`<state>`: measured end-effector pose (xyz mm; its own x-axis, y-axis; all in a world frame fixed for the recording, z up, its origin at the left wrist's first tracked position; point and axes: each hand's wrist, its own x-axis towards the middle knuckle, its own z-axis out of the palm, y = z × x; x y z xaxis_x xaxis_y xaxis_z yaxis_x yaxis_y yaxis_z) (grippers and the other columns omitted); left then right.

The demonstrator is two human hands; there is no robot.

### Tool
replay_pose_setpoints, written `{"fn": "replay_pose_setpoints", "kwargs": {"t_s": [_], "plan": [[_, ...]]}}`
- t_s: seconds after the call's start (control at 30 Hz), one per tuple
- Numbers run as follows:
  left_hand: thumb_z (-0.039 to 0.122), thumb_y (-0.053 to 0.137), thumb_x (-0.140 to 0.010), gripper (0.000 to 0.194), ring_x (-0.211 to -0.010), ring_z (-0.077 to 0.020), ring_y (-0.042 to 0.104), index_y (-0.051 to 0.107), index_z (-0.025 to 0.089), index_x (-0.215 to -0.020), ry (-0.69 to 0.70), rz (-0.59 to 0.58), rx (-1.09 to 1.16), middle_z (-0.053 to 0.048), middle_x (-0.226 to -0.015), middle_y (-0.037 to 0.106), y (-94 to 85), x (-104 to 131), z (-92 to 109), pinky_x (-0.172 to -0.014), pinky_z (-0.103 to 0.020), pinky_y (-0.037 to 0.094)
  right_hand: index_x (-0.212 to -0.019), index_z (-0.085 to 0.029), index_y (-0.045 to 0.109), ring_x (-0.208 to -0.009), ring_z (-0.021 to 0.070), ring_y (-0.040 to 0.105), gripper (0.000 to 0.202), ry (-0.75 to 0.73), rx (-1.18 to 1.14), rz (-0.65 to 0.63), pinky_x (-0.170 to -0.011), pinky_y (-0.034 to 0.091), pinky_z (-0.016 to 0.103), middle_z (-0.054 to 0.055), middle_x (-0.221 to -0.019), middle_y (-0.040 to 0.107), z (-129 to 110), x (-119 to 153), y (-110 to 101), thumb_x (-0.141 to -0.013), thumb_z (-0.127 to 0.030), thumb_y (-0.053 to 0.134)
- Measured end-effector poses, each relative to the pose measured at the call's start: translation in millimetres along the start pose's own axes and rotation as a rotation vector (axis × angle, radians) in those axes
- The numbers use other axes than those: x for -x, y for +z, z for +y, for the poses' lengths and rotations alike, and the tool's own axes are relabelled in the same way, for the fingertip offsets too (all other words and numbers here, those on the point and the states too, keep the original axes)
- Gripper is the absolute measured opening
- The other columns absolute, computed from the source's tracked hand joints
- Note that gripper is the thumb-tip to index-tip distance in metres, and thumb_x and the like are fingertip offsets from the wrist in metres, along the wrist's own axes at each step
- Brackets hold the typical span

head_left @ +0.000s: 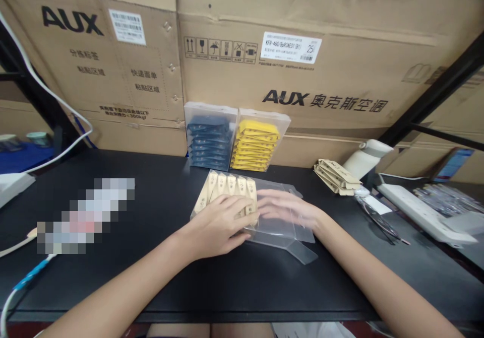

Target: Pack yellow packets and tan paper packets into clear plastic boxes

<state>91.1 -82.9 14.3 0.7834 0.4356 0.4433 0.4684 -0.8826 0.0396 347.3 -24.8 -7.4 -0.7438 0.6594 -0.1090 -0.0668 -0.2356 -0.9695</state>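
A row of several beige paper packets (212, 184) lies in a clear plastic box (278, 227) on the black tabletop. My left hand (223, 222) curves over the near side of the packets, fingers on top and thumb low at the front; its palm side is hidden. At the right end of the row is my right hand (287, 208), fingers stretched out toward the packets and partly seen through the clear plastic. Loose flaps of the box stick out to the right under my right wrist.
Behind stand two clear boxes, one of blue packets (209, 141), one of yellow packets (255, 144), against large cartons (227, 86). To the right are loose beige packets (336, 177), a white bottle (366, 159), glasses (381, 222) and a power strip (423, 214). A blurred-out object (86, 217) lies left.
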Motion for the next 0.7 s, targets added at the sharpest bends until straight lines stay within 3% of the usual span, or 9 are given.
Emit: {"fn": "replay_pose_setpoints", "kwargs": {"t_s": [0.27, 0.4, 0.5, 0.6, 0.7], "plan": [[0.025, 0.046, -0.088, 0.039, -0.125, -0.0223, 0.043, 0.048, 0.017, -0.127, -0.016, -0.017, 0.034, -0.009, -0.132, 0.053, 0.6, -1, 5, -0.102, -0.039, 0.033, -0.129, -0.020, 0.048, -0.111, 0.0211, 0.059, 0.040, 0.011, 0.004, 0.020, -0.098, 0.043, 0.038, 0.012, -0.121, 0.062, 1, 1, -2, -0.089, -0.023, 0.054], [0.025, 0.047, -0.087, 0.043, -0.124, -0.0213, 0.044, 0.046, 0.016, -0.129, -0.039, -0.031, 0.060, -0.008, -0.131, 0.054, -0.6, -1, 4, -0.102, -0.037, 0.033, -0.124, -0.018, 0.054, -0.109, 0.0219, 0.060, 0.040, 0.066, 0.040, 0.072, -0.095, 0.046, 0.037, 0.012, -0.119, 0.063, -3, 4, -14, -0.085, -0.023, 0.059], [0.024, 0.047, -0.087, 0.044, -0.123, -0.0214, 0.045, 0.045, 0.016, -0.130, -0.054, -0.023, 0.073, -0.009, -0.130, 0.055, -0.8, 0, 1, -0.102, -0.037, 0.033, -0.106, -0.013, 0.066, -0.099, 0.0207, 0.065, 0.028, 0.014, 0.060, 0.255, -0.089, 0.051, 0.031, 0.012, -0.108, 0.068, -5, 9, -37, -0.081, -0.025, 0.064], [0.024, 0.048, -0.086, 0.044, -0.122, -0.0220, 0.046, 0.045, 0.018, -0.130, -0.085, -0.013, 0.071, -0.009, -0.129, 0.056, -0.8, 1, -3, -0.102, -0.039, 0.034, -0.094, -0.012, 0.069, -0.081, 0.0170, 0.069, 0.020, 0.027, 0.078, 0.453, -0.066, 0.055, 0.022, 0.012, -0.098, 0.071, -8, 18, -62, -0.077, -0.023, 0.067], [0.025, 0.048, -0.086, 0.044, -0.122, -0.0220, 0.046, 0.045, 0.018, -0.130, -0.109, -0.006, 0.058, -0.008, -0.129, 0.056, -0.4, 3, -6, -0.102, -0.040, 0.034, -0.091, -0.013, 0.069, -0.068, 0.0133, 0.068, 0.017, -0.020, 0.130, 0.637, -0.054, 0.053, 0.019, 0.011, -0.094, 0.071, -11, 29, -81, -0.076, -0.020, 0.067]]}}
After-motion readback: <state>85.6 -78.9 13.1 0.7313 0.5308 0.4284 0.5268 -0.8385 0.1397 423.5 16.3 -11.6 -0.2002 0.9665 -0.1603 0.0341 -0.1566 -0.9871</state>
